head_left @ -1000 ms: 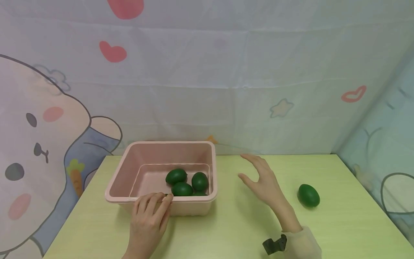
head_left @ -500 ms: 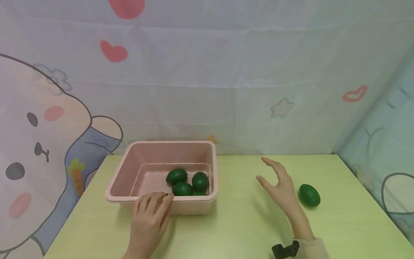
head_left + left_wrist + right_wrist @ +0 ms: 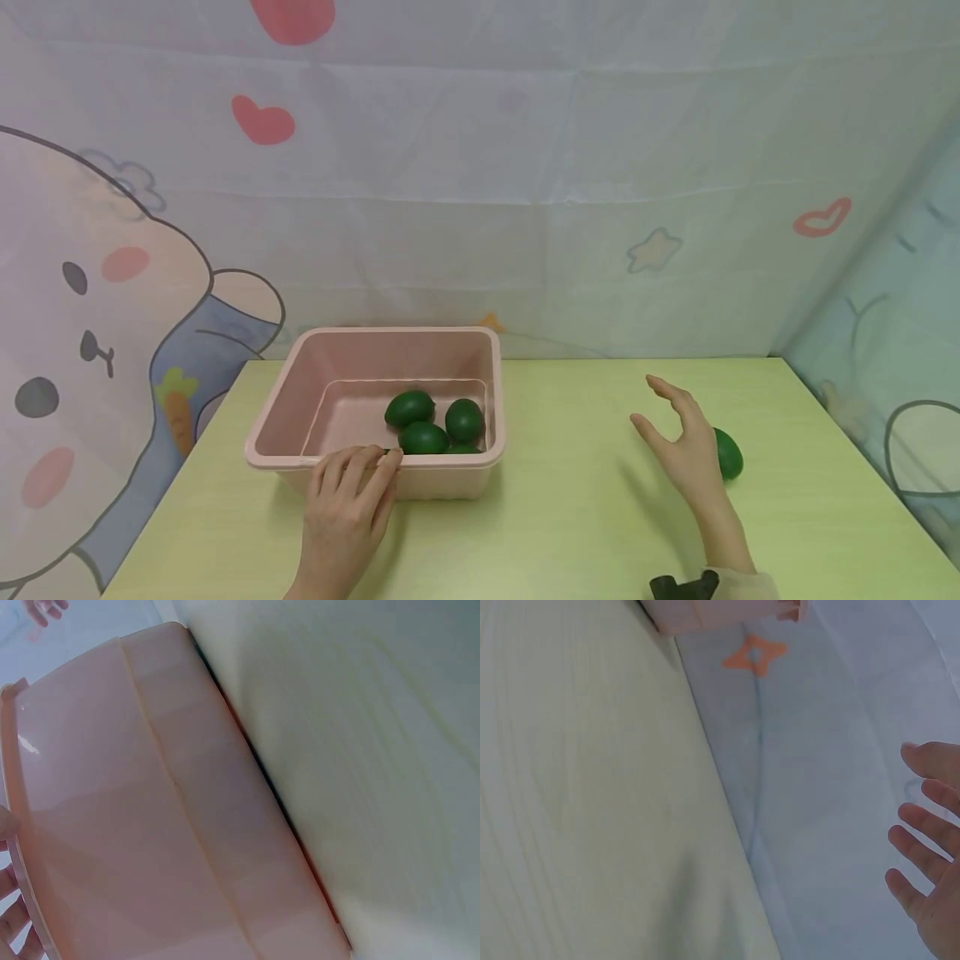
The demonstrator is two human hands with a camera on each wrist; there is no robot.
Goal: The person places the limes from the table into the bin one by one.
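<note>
My left hand (image 3: 345, 508) holds the front rim of a pink plastic bin (image 3: 390, 333), fingers bent over the edge. In the left wrist view, fingertips (image 3: 9, 877) show at the bin's rim. Inside, toward the right end, lie several dark green, smooth, egg-shaped fruits (image 3: 409, 409), partly hidden by the front wall. Over the right part of the table my right hand (image 3: 686, 454) is raised, thumb and fingers spread, nothing between them. Just beyond it, another dark green egg-shaped fruit (image 3: 729, 455) sits on the table, its left part covered by the hand in the head view.
The light yellow-green table (image 3: 562, 533) carries the bin at left of centre. A cartoon-printed cloth backdrop (image 3: 465, 167) rises at the table's back edge, and another cloth (image 3: 900, 333) hangs along the right side.
My right hand has moved rightward, away from the bin, and now overlaps the lone fruit in the head view. The left hand and the bin have stayed put.
</note>
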